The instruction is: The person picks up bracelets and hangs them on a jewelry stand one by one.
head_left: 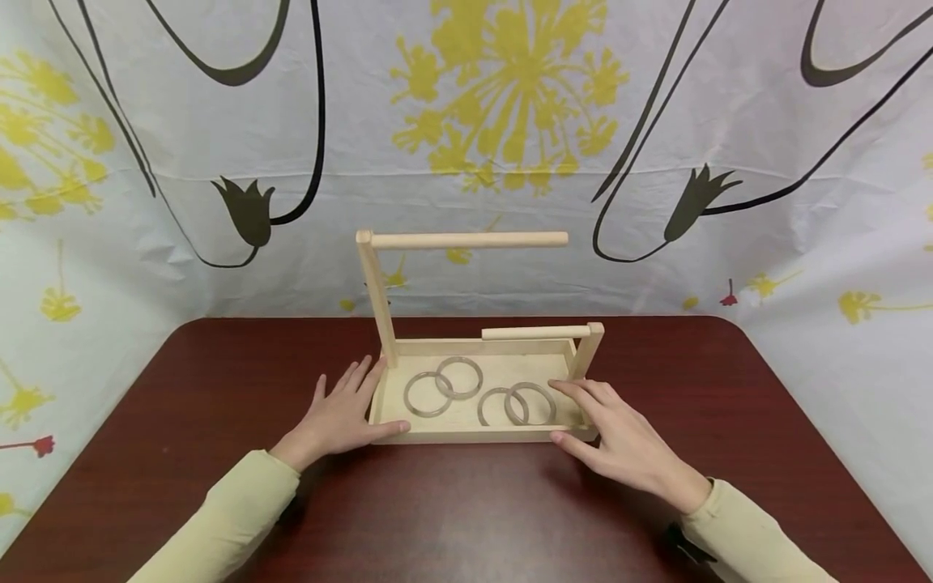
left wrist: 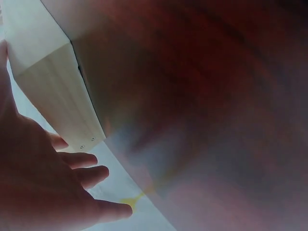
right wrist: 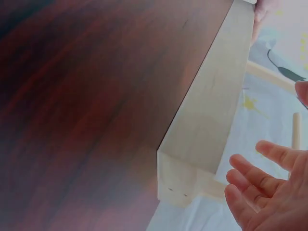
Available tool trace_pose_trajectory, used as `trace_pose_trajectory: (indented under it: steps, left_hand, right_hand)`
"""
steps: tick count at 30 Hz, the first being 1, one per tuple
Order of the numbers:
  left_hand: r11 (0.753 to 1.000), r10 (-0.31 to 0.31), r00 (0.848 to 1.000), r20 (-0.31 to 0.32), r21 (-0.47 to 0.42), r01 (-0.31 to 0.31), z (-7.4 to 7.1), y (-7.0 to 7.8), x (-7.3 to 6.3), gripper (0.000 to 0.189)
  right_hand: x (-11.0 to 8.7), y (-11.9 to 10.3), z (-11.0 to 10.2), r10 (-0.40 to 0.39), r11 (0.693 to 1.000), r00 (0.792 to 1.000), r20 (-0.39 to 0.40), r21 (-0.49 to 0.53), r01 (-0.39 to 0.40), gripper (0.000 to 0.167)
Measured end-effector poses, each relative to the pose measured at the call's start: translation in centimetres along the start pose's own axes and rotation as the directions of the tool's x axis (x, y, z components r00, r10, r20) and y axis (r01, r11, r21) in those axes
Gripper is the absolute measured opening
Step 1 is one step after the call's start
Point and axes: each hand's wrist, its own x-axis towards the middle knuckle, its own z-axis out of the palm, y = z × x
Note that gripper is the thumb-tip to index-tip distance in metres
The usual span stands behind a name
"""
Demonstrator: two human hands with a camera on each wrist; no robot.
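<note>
A pale wooden tray [head_left: 466, 436] stands on the table, with a tall post carrying a long rod [head_left: 466, 240] at its left end and a shorter post carrying a short rod [head_left: 535, 333] at its right end. Inside lie two overlapping pairs of greyish rings, a left pair [head_left: 405, 394] and a right pair [head_left: 479, 407]. My left hand [head_left: 335, 414] is spread at the tray's left end, thumb along the front rim. Over the right front corner is my right hand [head_left: 623, 437], fingers loosely bent; the right wrist view shows them beside the tray's end, holding nothing.
The dark reddish-brown table [head_left: 466, 518] has rounded far corners. Behind it hangs a white cloth [head_left: 466, 194] printed with yellow flowers and dark stems, which also runs along both sides. Both rods stick out inward above the tray, the left one much higher.
</note>
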Motion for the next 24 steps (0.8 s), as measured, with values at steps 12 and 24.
trace_pose_trajectory:
  steps: [12,24]
  left_hand:
    - [0.999,0.004,1.0,-0.01,-0.048,-0.005,0.4,-0.5,0.3,0.109]
    - [0.995,-0.009,1.0,0.03,-0.095,0.012,0.4,-0.6,0.2,0.108]
  right_hand:
    - [1.3,-0.2,1.1,0.009,0.998,1.0,0.03,0.062,-0.011,0.057]
    - [3.0,-0.1,2.4,-0.027,0.999,0.996,0.089,0.049,0.022,0.054]
